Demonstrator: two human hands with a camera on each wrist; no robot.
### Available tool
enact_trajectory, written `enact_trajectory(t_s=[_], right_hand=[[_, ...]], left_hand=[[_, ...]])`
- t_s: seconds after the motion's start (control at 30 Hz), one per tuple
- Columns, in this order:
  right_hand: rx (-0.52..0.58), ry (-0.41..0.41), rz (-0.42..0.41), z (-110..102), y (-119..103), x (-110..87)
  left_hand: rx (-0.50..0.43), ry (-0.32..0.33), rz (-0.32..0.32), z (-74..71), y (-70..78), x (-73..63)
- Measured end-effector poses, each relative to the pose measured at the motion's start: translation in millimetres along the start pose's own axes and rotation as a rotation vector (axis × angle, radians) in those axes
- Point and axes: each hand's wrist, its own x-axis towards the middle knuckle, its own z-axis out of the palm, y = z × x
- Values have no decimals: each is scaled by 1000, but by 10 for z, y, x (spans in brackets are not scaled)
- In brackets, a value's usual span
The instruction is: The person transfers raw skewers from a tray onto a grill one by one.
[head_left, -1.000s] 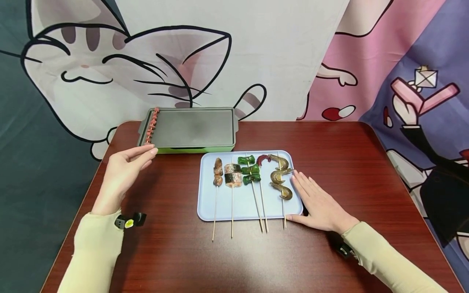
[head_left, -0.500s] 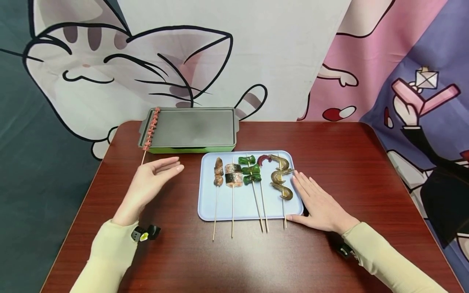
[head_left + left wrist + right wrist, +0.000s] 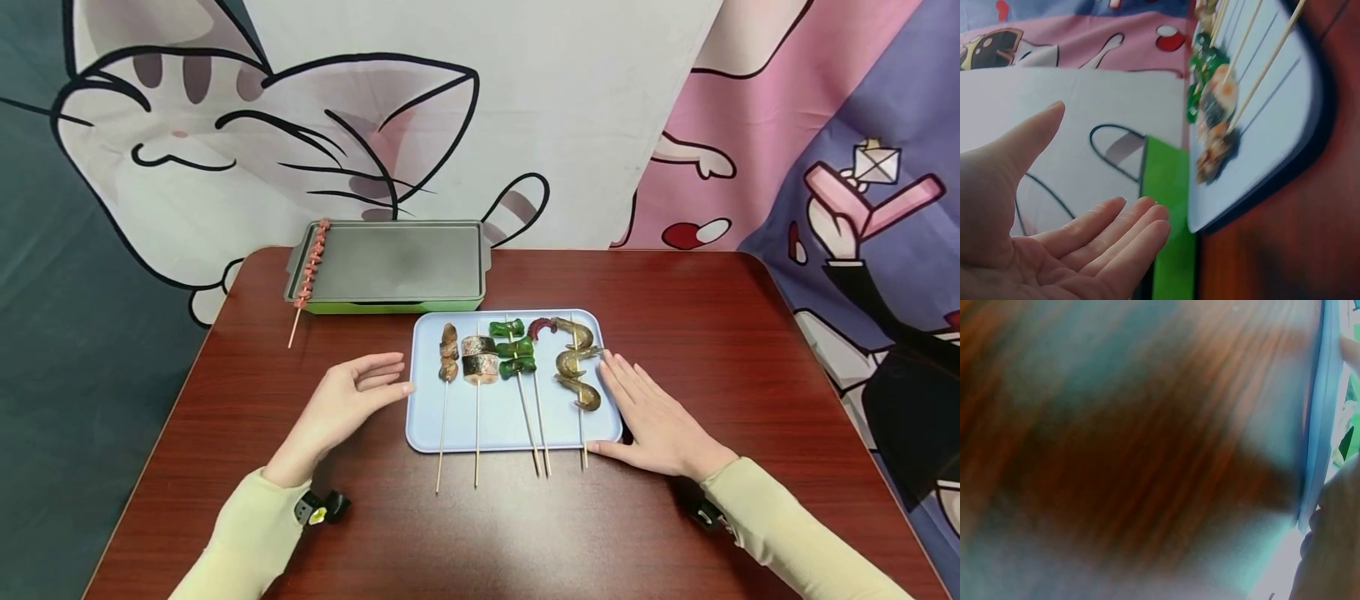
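Observation:
My left hand is at the left edge of the light blue tray, fingers extended and thumb apart, holding nothing. In the left wrist view the palm and fingers are spread. My right hand rests flat at the tray's right edge, fingers straight. On the tray lie a brown meat skewer, a fish skewer, a green pepper skewer, a purple tentacle skewer and a shrimp skewer. A pink sausage-like skewer lies along the left side of the grill pan.
The grill pan sits on a green base behind the tray, near the back edge of the wooden table. A printed cloth hangs behind the table. Several stick ends stick out over the tray's front rim.
My left hand has let go of the pink skewer on the grill pan and moved right and toward me, to the tray's left edge. The right hand has stayed in place.

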Motion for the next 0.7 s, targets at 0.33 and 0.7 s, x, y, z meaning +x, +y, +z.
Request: enact_trajectory(t_s=[0.33, 0.7], right_hand=[[1, -8, 6, 5, -1, 2], [6, -4, 2, -5, -6, 9]], left_hand=[[-23, -95, -32, 262, -103, -53], [-70, -180, -70, 517, -246, -59]])
